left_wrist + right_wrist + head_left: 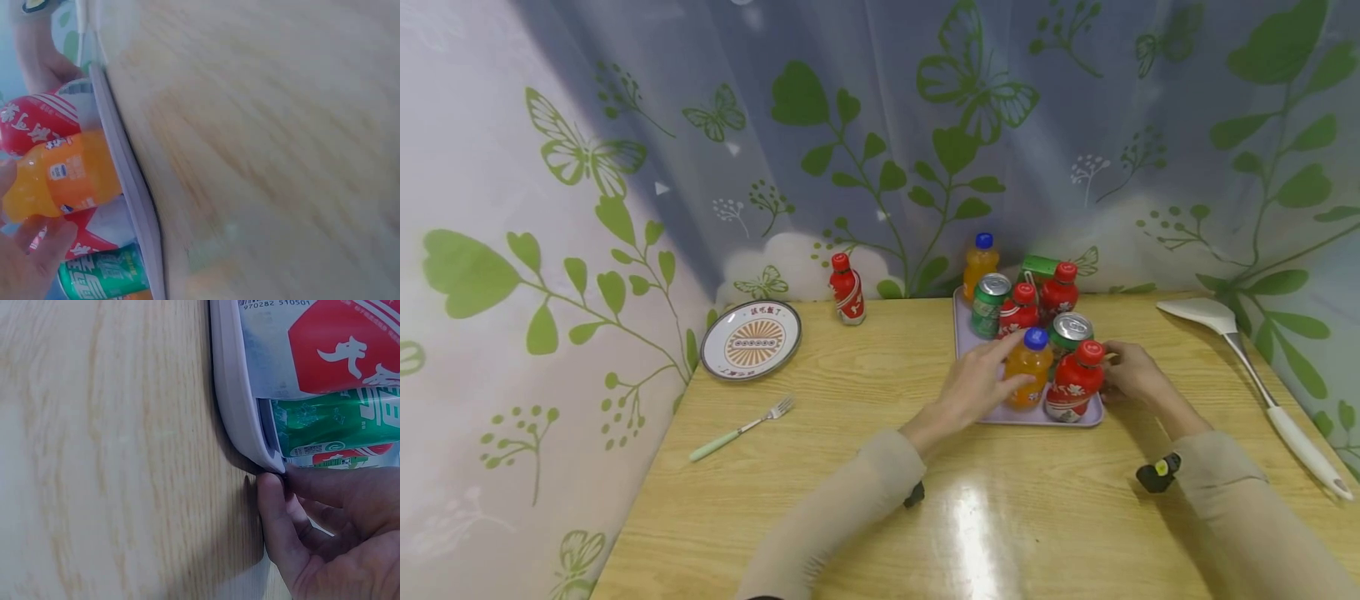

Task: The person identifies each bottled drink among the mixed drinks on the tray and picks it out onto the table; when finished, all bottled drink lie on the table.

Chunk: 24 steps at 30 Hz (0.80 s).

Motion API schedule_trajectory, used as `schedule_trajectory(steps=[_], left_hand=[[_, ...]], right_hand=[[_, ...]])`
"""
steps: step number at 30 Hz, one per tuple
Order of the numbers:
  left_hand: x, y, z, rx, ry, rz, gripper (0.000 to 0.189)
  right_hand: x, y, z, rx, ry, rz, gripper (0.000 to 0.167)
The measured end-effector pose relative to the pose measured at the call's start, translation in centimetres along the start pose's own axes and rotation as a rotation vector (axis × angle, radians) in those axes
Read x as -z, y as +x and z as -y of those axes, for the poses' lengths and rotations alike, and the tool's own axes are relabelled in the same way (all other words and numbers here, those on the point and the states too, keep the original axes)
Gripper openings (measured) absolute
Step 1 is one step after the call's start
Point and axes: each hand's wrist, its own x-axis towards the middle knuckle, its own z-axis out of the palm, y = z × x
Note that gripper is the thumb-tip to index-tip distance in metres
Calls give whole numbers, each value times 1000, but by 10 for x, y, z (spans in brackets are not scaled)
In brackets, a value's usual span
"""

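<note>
Plate (751,340), round and patterned in orange, lies at the back left of the wooden table (700,533), by the printed curtain (880,125). Just in front is a fork (743,428), its pale green handle slanting towards me. Farther right, a lone red bottle (847,292) stands upright near the curtain. My left hand (973,379) comes next, thumb and fingers gripping the upper part of the front orange bottle (1028,371), which stands on the lilac tray (966,340) near its front edge. Behind it on the tray I see another blue-capped orange bottle (979,271), a green can (990,310), a middle red bottle (1019,312), a green box (1037,267), a rear red bottle (1060,292) and a second can (1070,332). Just right of my held bottle is the front red bottle (1073,387), upright. My right hand (1131,375) pinches the tray's right edge between thumb and finger. Rightmost lies a spatula (1281,421), white at head and handle, well apart from the tray
</note>
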Motion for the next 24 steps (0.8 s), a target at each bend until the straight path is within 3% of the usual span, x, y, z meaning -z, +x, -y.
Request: schedule_trajectory(steps=[16, 24], left_hand=[[1, 2, -13, 218, -359, -16, 67], [-1, 2, -15, 236, -478, -32, 65]], right_hand=[[0, -1, 0, 5, 24, 4, 46], [0, -1, -1, 4, 14, 2, 46]])
